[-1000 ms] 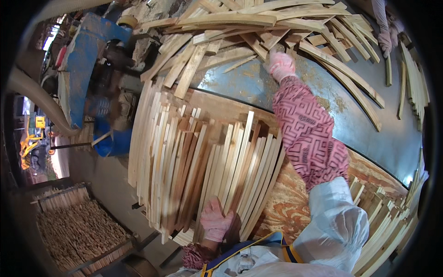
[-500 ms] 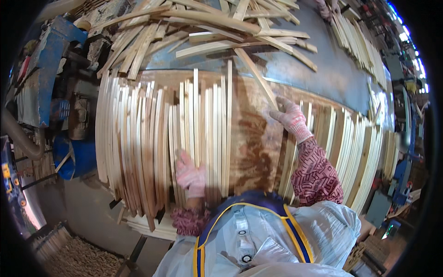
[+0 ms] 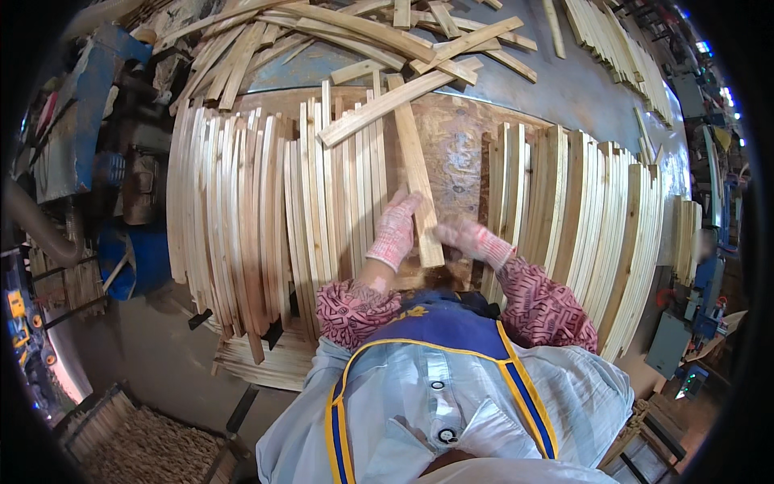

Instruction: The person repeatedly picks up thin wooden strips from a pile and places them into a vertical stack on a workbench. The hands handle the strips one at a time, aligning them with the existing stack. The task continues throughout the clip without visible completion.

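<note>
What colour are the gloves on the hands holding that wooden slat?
Pink and white knitted gloves, on the left hand and right hand at the slat; head view.

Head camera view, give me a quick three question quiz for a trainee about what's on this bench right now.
1. True or false: both gloved hands are on the same wooden slat.
2. Multiple choice: the bare patch of board under that slat lies A) between two rows of slats standing on edge, B) on the floor, C) inside the blue bin.
3. Fill in: the loose slats at the far side of the bench lie in a ___ pile.

Key
1. True: the left hand and the right hand meet at its near end.
2. A: the left row and the right row flank it.
3. Jumbled, criss-crossed.
</note>
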### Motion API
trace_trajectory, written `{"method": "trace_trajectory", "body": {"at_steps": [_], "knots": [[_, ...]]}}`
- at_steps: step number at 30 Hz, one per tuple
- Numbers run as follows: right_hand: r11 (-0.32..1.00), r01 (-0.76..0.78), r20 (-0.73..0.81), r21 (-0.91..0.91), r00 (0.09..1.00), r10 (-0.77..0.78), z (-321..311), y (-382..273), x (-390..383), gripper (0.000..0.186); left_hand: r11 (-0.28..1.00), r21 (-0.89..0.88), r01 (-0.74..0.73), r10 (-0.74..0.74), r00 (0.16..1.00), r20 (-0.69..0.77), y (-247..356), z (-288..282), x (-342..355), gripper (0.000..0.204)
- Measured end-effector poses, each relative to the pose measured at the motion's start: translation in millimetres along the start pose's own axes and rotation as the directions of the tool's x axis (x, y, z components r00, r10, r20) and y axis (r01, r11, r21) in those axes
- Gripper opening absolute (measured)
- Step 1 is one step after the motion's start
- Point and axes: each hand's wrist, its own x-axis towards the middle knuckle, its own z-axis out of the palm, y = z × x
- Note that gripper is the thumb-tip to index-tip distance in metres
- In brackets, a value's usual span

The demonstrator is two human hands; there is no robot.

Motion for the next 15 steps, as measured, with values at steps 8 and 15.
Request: {"method": "trace_trajectory", "body": {"at_steps": [8,15], "knots": [[0.883,0.248,-0.626,0.399,0.777,0.065,-72,-103,209,0.040,0.863,0.246,-0.442,0.424,0.897,0.126,-14,-15,23,0.044],[0.897,-0.043,-0.756,-0.441,0.557,-0.345,-111,-136,222,0.034,0.955,-0.283,0.087,-0.066,0.994,0.083,12,8,-5,0.077]]}}
